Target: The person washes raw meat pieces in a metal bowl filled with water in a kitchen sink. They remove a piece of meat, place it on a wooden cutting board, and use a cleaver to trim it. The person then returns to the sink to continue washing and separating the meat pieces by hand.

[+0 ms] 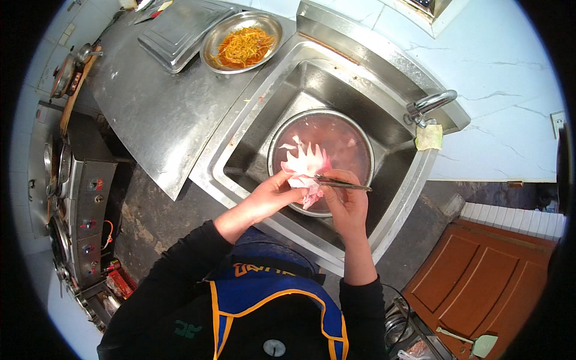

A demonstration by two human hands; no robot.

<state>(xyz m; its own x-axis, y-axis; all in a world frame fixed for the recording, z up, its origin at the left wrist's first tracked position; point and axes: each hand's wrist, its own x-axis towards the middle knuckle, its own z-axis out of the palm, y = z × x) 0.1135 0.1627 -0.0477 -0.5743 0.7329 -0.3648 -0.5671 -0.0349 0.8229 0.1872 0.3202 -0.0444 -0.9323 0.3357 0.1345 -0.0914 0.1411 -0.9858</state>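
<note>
Over a round metal basin [370, 157] of cloudy pinkish water, my left hand [274, 195] grips a piece of raw pale-pink meat [306, 163]. One side of the meat fans out into several pointed white tips, and a crumpled pink part hangs below. My right hand [348, 200] holds metal tweezers [344, 183], with their tips against the meat near its middle. Its fingers partly hide where they meet. Small pale scraps float in the water [326, 123]. The basin stands inside a stainless steel sink [288, 101].
A faucet [429, 103] rises at the sink's right back corner, beside a yellowish cloth [429, 137]. On the steel counter [157, 108] sit a metal bowl of shredded orange-yellow food [245, 45] and a rectangular metal lid or tray [184, 33]. A stove [90, 202] stands far left.
</note>
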